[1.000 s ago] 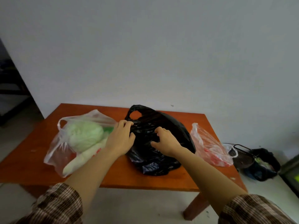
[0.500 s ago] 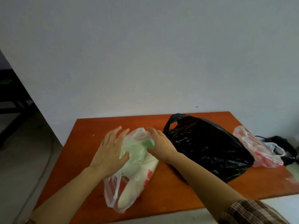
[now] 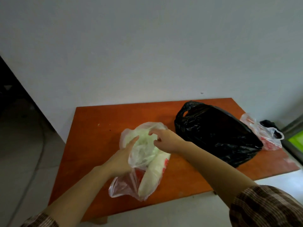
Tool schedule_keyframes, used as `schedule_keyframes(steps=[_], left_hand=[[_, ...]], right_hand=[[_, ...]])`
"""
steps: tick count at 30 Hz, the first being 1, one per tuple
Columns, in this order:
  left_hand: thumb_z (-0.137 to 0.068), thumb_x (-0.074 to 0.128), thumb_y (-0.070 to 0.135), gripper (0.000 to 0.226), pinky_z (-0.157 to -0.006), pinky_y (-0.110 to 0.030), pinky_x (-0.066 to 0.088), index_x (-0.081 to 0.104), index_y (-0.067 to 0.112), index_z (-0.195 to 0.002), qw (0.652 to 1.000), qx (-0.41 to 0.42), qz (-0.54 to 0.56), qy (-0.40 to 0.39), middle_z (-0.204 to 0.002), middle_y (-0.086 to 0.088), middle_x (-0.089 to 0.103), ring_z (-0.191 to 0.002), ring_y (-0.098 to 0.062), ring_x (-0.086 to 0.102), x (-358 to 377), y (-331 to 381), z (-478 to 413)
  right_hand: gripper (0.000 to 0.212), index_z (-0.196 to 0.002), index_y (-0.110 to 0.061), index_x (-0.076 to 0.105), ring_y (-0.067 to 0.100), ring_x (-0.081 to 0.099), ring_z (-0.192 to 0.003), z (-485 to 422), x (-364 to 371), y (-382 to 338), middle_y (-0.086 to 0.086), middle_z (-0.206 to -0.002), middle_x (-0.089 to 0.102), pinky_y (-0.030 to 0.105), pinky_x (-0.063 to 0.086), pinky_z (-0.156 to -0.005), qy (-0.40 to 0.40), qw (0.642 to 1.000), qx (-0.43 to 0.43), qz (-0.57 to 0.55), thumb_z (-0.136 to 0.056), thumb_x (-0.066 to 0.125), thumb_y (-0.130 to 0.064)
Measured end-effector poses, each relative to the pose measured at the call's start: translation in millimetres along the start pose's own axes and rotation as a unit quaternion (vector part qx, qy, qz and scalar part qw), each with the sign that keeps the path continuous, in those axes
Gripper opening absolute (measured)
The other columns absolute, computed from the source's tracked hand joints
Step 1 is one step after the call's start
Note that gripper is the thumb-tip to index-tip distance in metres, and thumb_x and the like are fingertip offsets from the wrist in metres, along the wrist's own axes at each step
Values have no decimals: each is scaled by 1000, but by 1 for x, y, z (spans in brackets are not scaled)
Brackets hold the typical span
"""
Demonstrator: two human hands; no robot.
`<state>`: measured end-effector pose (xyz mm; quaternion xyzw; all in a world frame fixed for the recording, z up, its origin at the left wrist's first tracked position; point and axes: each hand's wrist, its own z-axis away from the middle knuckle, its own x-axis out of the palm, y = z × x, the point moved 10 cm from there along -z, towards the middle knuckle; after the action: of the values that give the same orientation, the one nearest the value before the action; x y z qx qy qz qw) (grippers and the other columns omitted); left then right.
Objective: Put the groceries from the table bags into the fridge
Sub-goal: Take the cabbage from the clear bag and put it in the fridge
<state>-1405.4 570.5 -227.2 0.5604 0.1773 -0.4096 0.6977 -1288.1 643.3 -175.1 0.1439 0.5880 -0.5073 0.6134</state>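
A dark doorway [image 3: 11,99] opens at far left, beside the pale wall [image 3: 147,54] that the orange bench [image 3: 98,122] stands against. The left grip [image 3: 121,159] lies along the left side of the clear bag [image 3: 124,187], its fingers [image 3: 133,140] spread and nearly straight against the film, and loose plastic is draped over its back. The bag lies on the bench near the front edge, and inside it a pale green cabbage [image 3: 144,143] sits above a long white radish [image 3: 152,174]. The right grip [image 3: 165,141] comes in from the right at the bag's top, fingers curled and pinching the film over the cabbage. Plaid sleeves [image 3: 262,208] show at the bottom corners. Just right of that arm lies a black bag [image 3: 216,136], crumpled, its handle loop toward the wall. Touching its far side at the bench's right end is a red-print bag [image 3: 265,138]. Beyond it a dark thing [image 3: 268,123] sits on the floor.
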Motion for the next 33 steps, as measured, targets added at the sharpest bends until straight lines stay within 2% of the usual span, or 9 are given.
schedule_keyframes(steps=[4,7,11,15,19,24,26,30,33], left_hand=[[-73,66,1,91,-44,-24,38,29,42,-145,998,-14,37,-57,-81,-18,62,-57,-18,54,-5,-10,-4],[-84,65,14,42,-65,-22,51,63,28,-124,999,-27,-10,-21,-110,-9,69,-92,-18,66,-29,-18,-12],[-91,53,10,21,-51,-22,48,74,11,-89,985,-131,28,105,-77,2,70,-56,-9,60,-65,-57,-20],[-87,49,-3,19,-50,-30,49,68,1,-89,864,-338,299,223,-70,-12,67,-57,-21,61,-57,-121,-3],[-91,42,-1,21,-71,-39,58,62,1,-98,769,-359,449,279,-85,-17,71,-73,-27,71,-32,-128,-11],[-90,55,29,51,-73,-30,45,37,27,-138,929,-199,215,228,-103,14,52,-85,-14,57,-37,-59,-33],[-84,62,22,75,-63,-27,44,23,37,-146,958,-127,192,172,-93,19,47,-72,-11,56,-28,-36,-44],[-84,66,35,74,-65,-24,48,30,28,-148,989,-110,55,88,-100,8,53,-77,-11,59,-34,-42,-59],[-82,66,38,68,-61,-31,48,41,22,-143,994,-107,12,33,-94,-3,65,-68,-14,56,-47,-51,-71]], right_hand=[[34,-128,-26,56,20,63,-87,0,28,10,-1,-103,66,34,51,-68,-86,982,-6,168,-94,53,-24],[23,-111,-24,68,18,62,-82,-3,29,21,0,-101,70,29,44,-64,-68,982,-6,178,-96,51,-24],[21,-94,-16,67,22,59,-75,-11,20,42,-3,-80,60,38,48,-64,-49,978,1,201,-95,46,-17],[22,-69,-18,45,26,62,-77,-16,15,79,-3,-68,48,35,41,-63,-59,943,1,327,-90,48,-10],[15,-80,-11,58,26,59,-79,-13,27,121,-2,-72,47,32,37,-65,-128,947,35,291,-91,47,-8],[12,-95,-18,73,13,64,-63,-20,-35,89,-6,-68,67,25,51,-59,102,981,37,-160,-91,62,-24],[16,-99,-19,71,10,62,-56,-20,-30,46,-4,-61,65,24,48,-56,57,968,-2,-245,-87,68,-31],[46,-106,-18,68,10,57,-66,-19,24,3,-12,-72,60,27,45,-61,-99,994,-9,37,-86,59,-58],[68,-69,-13,52,14,48,-56,-21,27,17,-2,-64,52,29,37,-50,-60,978,101,175,-75,47,-81]])
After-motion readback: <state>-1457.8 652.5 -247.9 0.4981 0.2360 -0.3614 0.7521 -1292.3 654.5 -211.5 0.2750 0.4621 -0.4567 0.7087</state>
